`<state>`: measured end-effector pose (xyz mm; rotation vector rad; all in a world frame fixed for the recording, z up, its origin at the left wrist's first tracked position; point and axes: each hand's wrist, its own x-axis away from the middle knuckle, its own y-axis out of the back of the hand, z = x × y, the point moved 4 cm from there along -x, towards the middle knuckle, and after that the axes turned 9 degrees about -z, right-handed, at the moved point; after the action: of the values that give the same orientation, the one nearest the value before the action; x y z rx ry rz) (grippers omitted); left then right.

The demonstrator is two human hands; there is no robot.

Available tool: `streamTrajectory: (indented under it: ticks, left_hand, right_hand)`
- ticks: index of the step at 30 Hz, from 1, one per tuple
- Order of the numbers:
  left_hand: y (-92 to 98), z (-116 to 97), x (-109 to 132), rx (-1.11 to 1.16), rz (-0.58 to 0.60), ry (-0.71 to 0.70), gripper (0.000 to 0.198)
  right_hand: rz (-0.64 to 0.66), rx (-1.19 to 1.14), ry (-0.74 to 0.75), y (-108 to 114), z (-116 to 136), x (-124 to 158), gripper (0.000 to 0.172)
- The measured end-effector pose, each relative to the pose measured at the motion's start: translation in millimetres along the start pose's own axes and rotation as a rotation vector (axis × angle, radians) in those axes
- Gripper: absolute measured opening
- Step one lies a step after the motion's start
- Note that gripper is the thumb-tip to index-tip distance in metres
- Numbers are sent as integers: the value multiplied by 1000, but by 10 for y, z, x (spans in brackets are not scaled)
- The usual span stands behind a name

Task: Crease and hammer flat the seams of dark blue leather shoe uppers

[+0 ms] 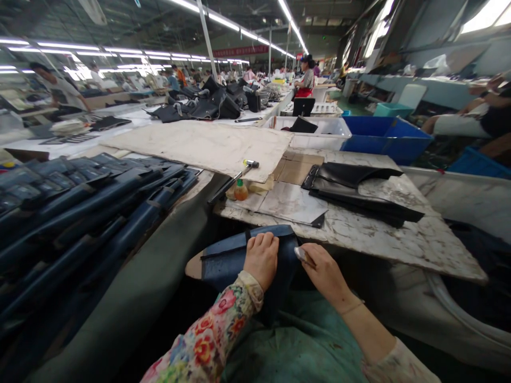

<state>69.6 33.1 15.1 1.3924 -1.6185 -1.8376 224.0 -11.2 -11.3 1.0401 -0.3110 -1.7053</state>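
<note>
A dark blue leather piece (227, 259) is draped over a tapered form whose tan tip (195, 266) sticks out at the left. My left hand (261, 259) presses on top of the leather with its fingers curled together and gripping it. Close to the right end of the leather, my right hand (325, 274) is closed around a small tool (300, 255) with a pale, shiny rounded end. Most of the tool's handle is hidden inside the fingers, so its exact kind does not show. Below the hands, green cloth (295, 346) covers my lap.
Rows of dark blue leather pieces (99, 207) are stacked at left. On the marbled worktable (399, 239) lie black leather pieces (355, 186), a hammer (235, 181) and a small orange bottle (240, 191). White (331, 141) and blue bins (387, 141) stand behind. People work farther back.
</note>
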Motion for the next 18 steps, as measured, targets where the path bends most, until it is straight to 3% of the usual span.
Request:
streamTrajectory:
  ticks: [10, 15, 18]
  left_hand:
    - [-225, -226, -131, 126, 99, -113, 37]
    - [-228, -209, -115, 100, 86, -132, 39]
    - [-201, -198, -149, 84, 106, -139, 36]
  right_hand:
    - [-14, -18, 40, 21, 55, 34, 24]
    - [64, -76, 11, 41, 4, -3, 23]
    - [49, -50, -56, 127, -30, -155, 33]
